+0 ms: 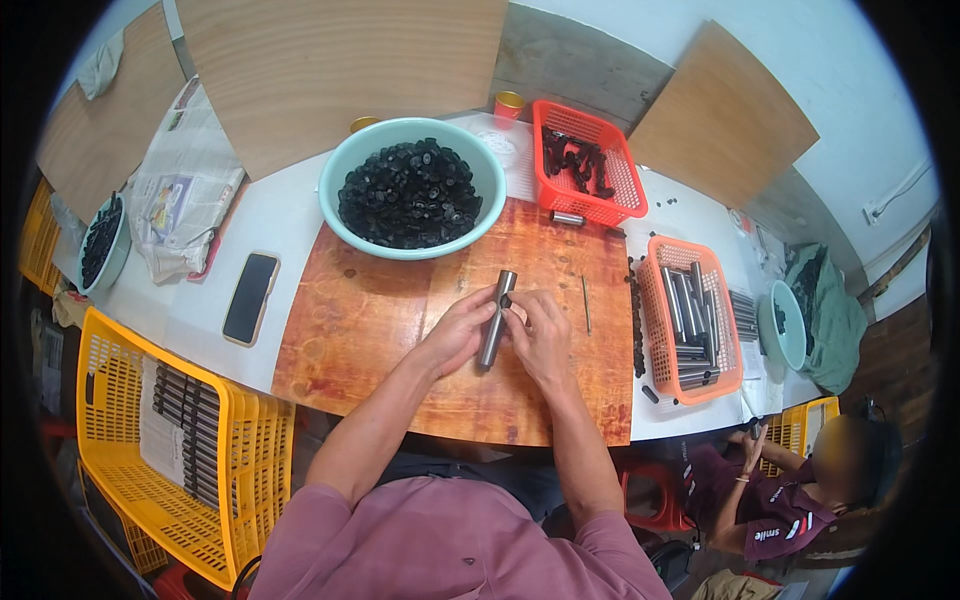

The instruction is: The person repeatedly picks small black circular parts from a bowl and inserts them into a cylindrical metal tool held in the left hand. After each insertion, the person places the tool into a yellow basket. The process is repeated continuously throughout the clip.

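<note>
A shiny grey metal tube [491,345] stands tilted over the brown wooden board, its upper end leaning away from me. My left hand [458,334] is closed around its middle from the left side. From the right, the fingertips of my right hand [541,334] pinch against the tube's side, where a small dark piece shows between them and the metal. Most of that piece is hidden by the fingers. Beyond both hands sits a light green bowl [330,205] heaped with small black parts [410,190].
A thin metal rod [586,304] lies right of my hands. An orange basket [735,340] holds metal tubes; a red basket [620,208] holds dark pieces. A phone [251,299] lies left. Yellow crates [265,460] with tubes stand lower left. Another person [790,490] sits at lower right.
</note>
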`<act>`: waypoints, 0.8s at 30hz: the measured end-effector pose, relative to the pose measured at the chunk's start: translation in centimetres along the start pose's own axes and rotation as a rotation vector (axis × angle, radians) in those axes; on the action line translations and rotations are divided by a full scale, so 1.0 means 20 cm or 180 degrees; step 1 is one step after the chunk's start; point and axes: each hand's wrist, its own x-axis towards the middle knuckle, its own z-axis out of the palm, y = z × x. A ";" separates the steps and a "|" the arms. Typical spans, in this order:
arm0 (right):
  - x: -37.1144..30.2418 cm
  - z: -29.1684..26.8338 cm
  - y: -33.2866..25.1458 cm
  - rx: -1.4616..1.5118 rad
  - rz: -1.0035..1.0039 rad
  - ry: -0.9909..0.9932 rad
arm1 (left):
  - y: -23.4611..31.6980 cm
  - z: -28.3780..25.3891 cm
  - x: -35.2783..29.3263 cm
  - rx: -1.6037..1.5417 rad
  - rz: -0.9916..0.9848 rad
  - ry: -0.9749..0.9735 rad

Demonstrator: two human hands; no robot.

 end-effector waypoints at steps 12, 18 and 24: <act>-0.03 0.01 -0.01 -0.0205 -0.0212 0.0209 | 0.01 0.02 -0.01 0.0283 -0.0081 0.0085; -0.04 0.02 -0.01 -0.0631 -0.0588 0.0385 | 0.01 0.02 -0.01 0.0306 -0.0085 0.0147; -0.08 0.05 -0.02 -0.0527 -0.0546 0.0403 | 0.00 0.02 -0.02 0.0361 -0.0088 0.0273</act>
